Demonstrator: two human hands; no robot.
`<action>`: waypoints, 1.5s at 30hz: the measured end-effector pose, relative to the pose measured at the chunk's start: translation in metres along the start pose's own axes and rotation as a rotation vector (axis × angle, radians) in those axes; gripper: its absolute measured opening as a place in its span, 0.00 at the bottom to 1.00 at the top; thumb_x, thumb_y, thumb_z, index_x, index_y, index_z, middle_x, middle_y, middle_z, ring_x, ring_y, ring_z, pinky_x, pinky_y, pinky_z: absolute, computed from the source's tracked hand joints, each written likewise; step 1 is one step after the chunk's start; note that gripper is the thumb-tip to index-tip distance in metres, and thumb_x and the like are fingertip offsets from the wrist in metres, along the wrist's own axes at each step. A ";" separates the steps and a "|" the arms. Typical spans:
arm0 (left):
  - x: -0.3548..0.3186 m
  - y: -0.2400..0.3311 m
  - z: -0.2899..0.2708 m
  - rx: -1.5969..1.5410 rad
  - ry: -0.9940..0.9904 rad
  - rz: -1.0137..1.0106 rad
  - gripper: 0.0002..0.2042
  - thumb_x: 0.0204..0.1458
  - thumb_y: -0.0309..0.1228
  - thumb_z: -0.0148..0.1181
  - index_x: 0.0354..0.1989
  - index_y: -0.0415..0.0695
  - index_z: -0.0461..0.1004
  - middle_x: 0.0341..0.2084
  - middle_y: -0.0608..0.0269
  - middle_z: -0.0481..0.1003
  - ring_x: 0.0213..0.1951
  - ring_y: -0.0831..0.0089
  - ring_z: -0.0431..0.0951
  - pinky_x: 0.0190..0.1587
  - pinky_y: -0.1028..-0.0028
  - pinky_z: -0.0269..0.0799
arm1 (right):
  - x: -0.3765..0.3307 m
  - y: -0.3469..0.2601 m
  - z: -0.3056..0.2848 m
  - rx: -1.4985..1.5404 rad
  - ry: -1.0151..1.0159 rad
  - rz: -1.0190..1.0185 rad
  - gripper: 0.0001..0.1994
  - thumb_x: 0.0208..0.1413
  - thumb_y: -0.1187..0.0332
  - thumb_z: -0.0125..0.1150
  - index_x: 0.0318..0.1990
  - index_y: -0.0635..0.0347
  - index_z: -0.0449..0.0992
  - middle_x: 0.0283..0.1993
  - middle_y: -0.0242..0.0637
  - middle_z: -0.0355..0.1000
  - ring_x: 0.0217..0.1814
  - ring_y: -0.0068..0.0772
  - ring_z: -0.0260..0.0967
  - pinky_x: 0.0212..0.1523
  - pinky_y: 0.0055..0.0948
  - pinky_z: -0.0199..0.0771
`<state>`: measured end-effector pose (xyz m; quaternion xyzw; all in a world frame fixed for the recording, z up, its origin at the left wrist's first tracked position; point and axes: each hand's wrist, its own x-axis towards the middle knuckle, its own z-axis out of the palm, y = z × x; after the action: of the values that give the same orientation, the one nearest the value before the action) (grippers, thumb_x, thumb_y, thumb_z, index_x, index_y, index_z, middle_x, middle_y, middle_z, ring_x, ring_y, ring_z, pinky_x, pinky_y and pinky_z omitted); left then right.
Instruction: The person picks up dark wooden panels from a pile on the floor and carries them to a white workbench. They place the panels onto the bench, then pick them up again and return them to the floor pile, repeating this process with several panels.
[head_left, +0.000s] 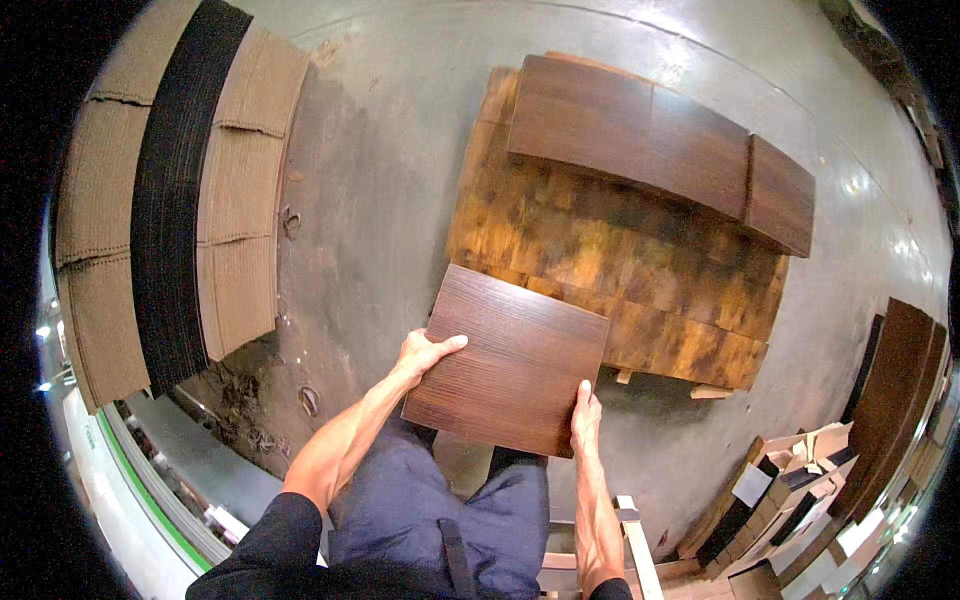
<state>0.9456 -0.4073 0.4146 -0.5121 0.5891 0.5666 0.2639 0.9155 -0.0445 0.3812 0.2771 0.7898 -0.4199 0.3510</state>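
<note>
A dark brown wood-grain board (510, 365), nearly square, is held flat in front of my thighs by both hands. My left hand (425, 357) grips its left edge, the thumb lying on the top face. On the opposite edge, my right hand (585, 412) is closed with its thumb up along the side. The fingers under the board are hidden. Beyond it lies a low wooden pallet-like platform (620, 260) with a blotchy yellow-brown top. Matching dark brown boards (640, 135) rest in a row along its far side.
To the left stand tall stacks of cardboard (245, 190) with a black stack (175, 200) between them. A white machine part with a green stripe (130, 490) is at lower left. Packed cartons (780, 490) and dark panels (890, 400) stand at right. Grey concrete floor (370, 180) lies between.
</note>
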 end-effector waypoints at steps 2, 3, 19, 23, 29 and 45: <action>0.013 -0.011 0.006 0.000 0.038 0.003 0.37 0.38 0.48 0.79 0.51 0.31 0.76 0.45 0.47 0.80 0.46 0.62 0.81 0.49 0.65 0.77 | 0.016 0.004 0.003 -0.053 0.012 0.021 0.35 0.67 0.42 0.43 0.47 0.78 0.75 0.45 0.48 0.76 0.46 0.38 0.69 0.49 0.39 0.68; 0.017 -0.015 0.009 0.014 0.057 -0.003 0.37 0.38 0.48 0.79 0.51 0.31 0.75 0.45 0.46 0.80 0.46 0.62 0.81 0.50 0.65 0.77 | 0.020 0.007 0.004 -0.031 -0.010 0.028 0.36 0.67 0.42 0.44 0.47 0.78 0.75 0.45 0.48 0.76 0.46 0.38 0.69 0.49 0.40 0.68; 0.152 -0.002 0.062 0.068 0.137 0.233 0.30 0.45 0.43 0.76 0.51 0.34 0.76 0.44 0.54 0.81 0.45 0.67 0.81 0.51 0.67 0.76 | 0.180 -0.007 0.028 -0.170 0.093 -0.109 0.38 0.66 0.39 0.41 0.50 0.77 0.74 0.49 0.59 0.75 0.52 0.50 0.70 0.56 0.44 0.67; 0.251 0.035 0.081 0.189 0.200 0.381 0.30 0.46 0.49 0.74 0.49 0.36 0.79 0.43 0.55 0.82 0.44 0.68 0.81 0.50 0.66 0.76 | 0.292 -0.037 0.044 -0.212 0.078 -0.236 0.37 0.66 0.39 0.39 0.46 0.75 0.74 0.49 0.68 0.72 0.54 0.63 0.69 0.56 0.53 0.65; 0.349 0.082 0.108 0.100 0.160 0.433 0.37 0.41 0.56 0.74 0.50 0.36 0.78 0.45 0.50 0.81 0.48 0.62 0.81 0.53 0.64 0.74 | 0.404 -0.074 0.061 -0.168 0.174 -0.384 0.38 0.66 0.38 0.39 0.42 0.74 0.74 0.44 0.65 0.74 0.48 0.62 0.71 0.52 0.49 0.67; 0.356 0.125 0.135 0.592 0.387 0.501 0.45 0.42 0.56 0.72 0.61 0.32 0.68 0.59 0.39 0.71 0.61 0.52 0.71 0.65 0.60 0.65 | 0.406 -0.123 0.020 -0.683 0.437 -0.623 0.29 0.67 0.51 0.49 0.60 0.73 0.65 0.57 0.60 0.68 0.64 0.60 0.60 0.65 0.50 0.59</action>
<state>0.6769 -0.4101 0.1180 -0.3521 0.8710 0.3134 0.1384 0.5886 -0.0647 0.1115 -0.0208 0.9820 -0.1547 0.1064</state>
